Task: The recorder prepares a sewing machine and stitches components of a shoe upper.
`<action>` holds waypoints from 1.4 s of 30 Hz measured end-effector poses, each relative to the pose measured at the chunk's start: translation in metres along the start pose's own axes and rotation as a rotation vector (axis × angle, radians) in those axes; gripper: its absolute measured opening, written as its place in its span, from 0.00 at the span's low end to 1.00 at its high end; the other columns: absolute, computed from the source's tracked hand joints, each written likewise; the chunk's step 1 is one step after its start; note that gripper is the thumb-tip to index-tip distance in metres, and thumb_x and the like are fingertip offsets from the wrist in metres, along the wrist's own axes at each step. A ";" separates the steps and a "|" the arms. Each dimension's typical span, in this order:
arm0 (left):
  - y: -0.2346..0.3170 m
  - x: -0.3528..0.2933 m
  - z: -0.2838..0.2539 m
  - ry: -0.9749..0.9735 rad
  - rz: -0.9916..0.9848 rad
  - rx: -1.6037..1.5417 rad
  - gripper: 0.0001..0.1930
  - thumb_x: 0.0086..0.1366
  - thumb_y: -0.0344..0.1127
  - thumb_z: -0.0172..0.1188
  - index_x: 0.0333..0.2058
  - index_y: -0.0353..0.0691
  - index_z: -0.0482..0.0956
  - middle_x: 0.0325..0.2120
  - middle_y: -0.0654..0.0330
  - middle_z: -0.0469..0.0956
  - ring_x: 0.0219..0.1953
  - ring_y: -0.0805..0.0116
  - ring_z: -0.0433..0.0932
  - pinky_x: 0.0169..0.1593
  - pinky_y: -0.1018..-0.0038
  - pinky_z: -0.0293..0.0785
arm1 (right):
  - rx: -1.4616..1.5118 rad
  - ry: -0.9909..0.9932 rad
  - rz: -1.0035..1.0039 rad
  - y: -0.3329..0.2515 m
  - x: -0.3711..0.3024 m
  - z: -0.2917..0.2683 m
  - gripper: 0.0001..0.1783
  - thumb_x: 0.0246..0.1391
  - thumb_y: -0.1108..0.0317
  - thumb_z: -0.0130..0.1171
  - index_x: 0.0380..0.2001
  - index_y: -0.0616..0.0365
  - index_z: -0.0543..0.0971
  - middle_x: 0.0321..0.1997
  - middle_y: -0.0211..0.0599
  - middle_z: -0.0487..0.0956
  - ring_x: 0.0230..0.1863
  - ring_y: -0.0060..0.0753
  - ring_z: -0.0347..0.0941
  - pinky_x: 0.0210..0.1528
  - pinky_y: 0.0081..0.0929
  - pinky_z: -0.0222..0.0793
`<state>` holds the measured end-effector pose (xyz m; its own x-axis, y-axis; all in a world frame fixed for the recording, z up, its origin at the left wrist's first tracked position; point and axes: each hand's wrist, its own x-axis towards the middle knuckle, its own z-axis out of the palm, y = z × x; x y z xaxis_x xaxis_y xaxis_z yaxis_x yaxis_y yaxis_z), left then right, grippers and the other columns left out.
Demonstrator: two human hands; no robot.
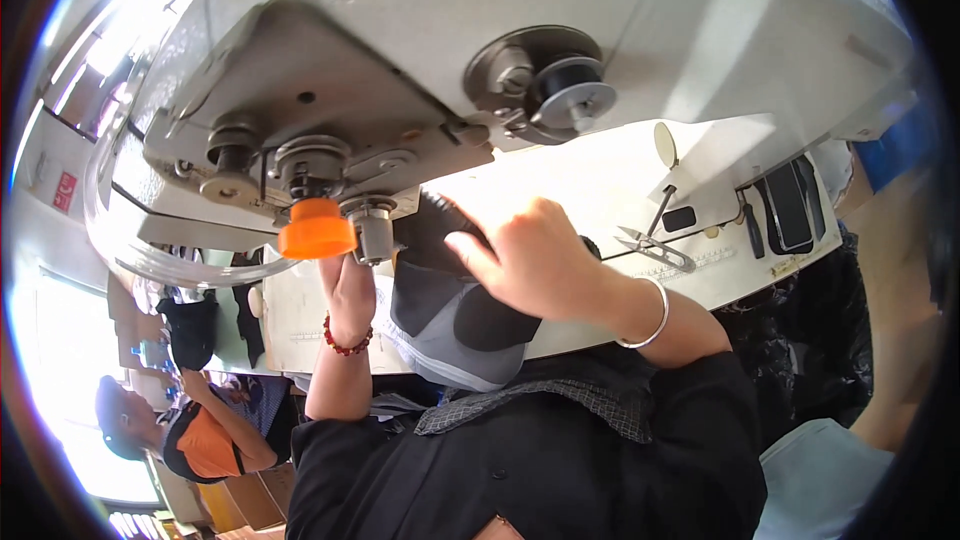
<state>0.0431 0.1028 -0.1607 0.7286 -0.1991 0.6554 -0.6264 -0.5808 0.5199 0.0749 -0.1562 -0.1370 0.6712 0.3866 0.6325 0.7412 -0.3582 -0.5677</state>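
A sewing machine head (330,90) fills the upper part of the view, with an orange round knob (316,230) on its face. Below it, a rounded black and grey fabric piece (490,318) lies between my hands and hangs over the table edge toward my lap. My right hand (540,255) is closed on the upper right of the fabric, thumb on top; some fingertips are hidden. My left hand (348,295) reaches up behind the orange knob and the metal tension parts (373,230), left of the fabric. Its fingers are hidden there.
Thread snips (655,250), a screwdriver (752,230) and a phone (788,208) lie on the table to the right. A bobbin winder (572,100) sits on the machine. Black plastic bags (810,360) are at the right. Another person (215,430) works at the left, near dark cloth (190,330).
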 end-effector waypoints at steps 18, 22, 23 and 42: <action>-0.053 -0.040 -0.010 -0.118 -0.300 0.280 0.14 0.74 0.30 0.53 0.55 0.32 0.74 0.52 0.57 0.78 0.52 0.68 0.77 0.58 0.69 0.74 | -0.437 0.264 -0.046 -0.069 -0.008 0.067 0.29 0.49 0.67 0.54 0.53 0.77 0.78 0.51 0.63 0.81 0.27 0.27 0.71 0.29 0.22 0.66; -0.052 -0.040 -0.006 -0.126 -0.246 0.357 0.14 0.74 0.29 0.53 0.55 0.32 0.74 0.52 0.58 0.78 0.51 0.68 0.77 0.57 0.69 0.74 | -0.482 0.274 -0.010 -0.072 -0.007 0.070 0.30 0.49 0.66 0.54 0.53 0.77 0.78 0.50 0.63 0.81 0.27 0.26 0.70 0.28 0.22 0.65; -0.051 -0.039 -0.005 -0.125 -0.233 0.377 0.14 0.74 0.29 0.53 0.55 0.32 0.75 0.51 0.58 0.78 0.51 0.68 0.77 0.56 0.69 0.75 | -0.483 0.275 -0.009 -0.073 -0.007 0.070 0.30 0.49 0.66 0.54 0.53 0.77 0.78 0.50 0.63 0.81 0.27 0.26 0.70 0.28 0.22 0.65; 0.006 -0.001 0.013 0.092 -0.330 -0.281 0.15 0.55 0.21 0.67 0.44 0.32 0.81 0.43 0.56 0.83 0.48 0.64 0.81 0.54 0.69 0.75 | -0.031 0.078 0.078 0.000 -0.011 0.010 0.22 0.52 0.82 0.54 0.52 0.62 0.77 0.46 0.58 0.79 0.42 0.61 0.79 0.44 0.46 0.77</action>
<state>0.0426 0.0893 -0.1651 0.8825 0.0396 0.4686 -0.4244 -0.3618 0.8300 0.0673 -0.1520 -0.1496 0.7234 0.2895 0.6268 0.6853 -0.4113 -0.6009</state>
